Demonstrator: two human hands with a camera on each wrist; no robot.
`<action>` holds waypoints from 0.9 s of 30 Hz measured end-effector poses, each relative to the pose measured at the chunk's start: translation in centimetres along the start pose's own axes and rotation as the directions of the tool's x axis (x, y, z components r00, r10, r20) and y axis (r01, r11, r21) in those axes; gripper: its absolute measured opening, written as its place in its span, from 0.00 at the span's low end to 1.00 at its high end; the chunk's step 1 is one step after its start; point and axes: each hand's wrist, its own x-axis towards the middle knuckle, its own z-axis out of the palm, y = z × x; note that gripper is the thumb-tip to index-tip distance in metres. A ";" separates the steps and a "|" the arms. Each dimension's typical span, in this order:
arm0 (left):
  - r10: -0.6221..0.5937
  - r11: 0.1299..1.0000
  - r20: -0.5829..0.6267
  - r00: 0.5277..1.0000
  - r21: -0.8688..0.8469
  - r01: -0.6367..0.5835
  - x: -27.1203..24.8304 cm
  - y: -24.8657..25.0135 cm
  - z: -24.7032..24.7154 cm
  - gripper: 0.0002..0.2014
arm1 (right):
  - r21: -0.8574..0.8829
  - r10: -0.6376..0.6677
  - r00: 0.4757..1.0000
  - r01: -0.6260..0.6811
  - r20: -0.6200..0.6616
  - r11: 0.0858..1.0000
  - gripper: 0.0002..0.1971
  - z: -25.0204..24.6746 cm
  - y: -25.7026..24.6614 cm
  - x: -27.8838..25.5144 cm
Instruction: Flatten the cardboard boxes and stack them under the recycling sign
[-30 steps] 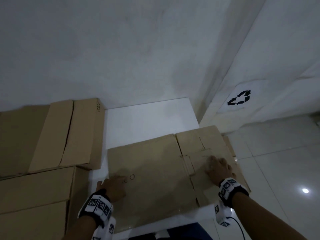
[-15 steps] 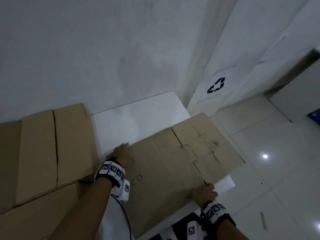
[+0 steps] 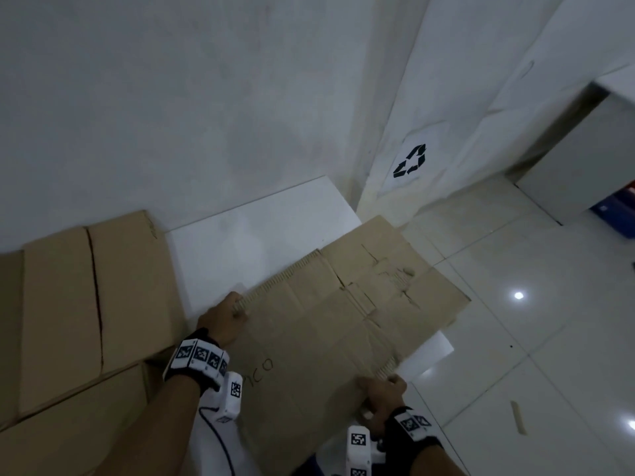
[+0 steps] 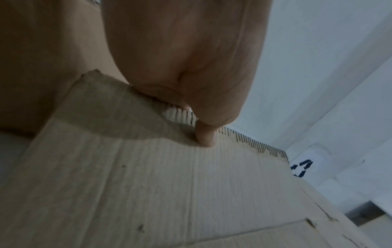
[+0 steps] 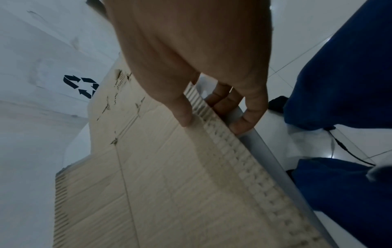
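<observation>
Pointing flattened box [image 3: 330,324] long axis toward recycling sign [image 3: 410,161]

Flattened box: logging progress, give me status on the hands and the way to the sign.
Left hand and right hand grip opposite edges of flattened box. Box part over table, angled toward recycling sign. Floor below sign bare.

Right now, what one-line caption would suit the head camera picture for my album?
Both hands, left hand and right hand, grip a flattened cardboard box by opposite edges, angled toward the recycling sign.
</observation>
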 end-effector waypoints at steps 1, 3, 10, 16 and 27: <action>0.003 1.000 -0.032 0.999 -0.012 -0.003 -0.6 0.4 -0.1 0.06 | 0.026 0.000 1.000 -0.001 0.028 1.000 0.34 -0.1 0.0 -0.1; -0.009 0.999 -0.076 0.997 -0.046 0.006 -1.5 1.2 -0.2 0.06 | 0.025 -0.022 0.994 0.019 0.109 1.000 0.24 -0.5 0.0 -0.2; -0.094 0.955 -0.159 0.983 -0.294 0.043 -5.0 6.6 2.1 0.14 | 0.077 -0.259 0.943 0.248 0.207 0.966 0.10 -6.6 -4.4 0.7; -0.115 0.880 -0.149 0.982 -0.474 0.031 -7.0 15.4 7.2 0.13 | 0.142 -0.466 0.871 0.448 0.153 0.883 0.10 -15.4 -10.3 4.6; -0.095 0.824 -0.017 0.995 -0.562 0.070 -6.6 30.7 16.3 0.10 | 0.128 -0.483 0.868 0.496 -0.118 0.859 0.15 -30.2 -17.6 10.8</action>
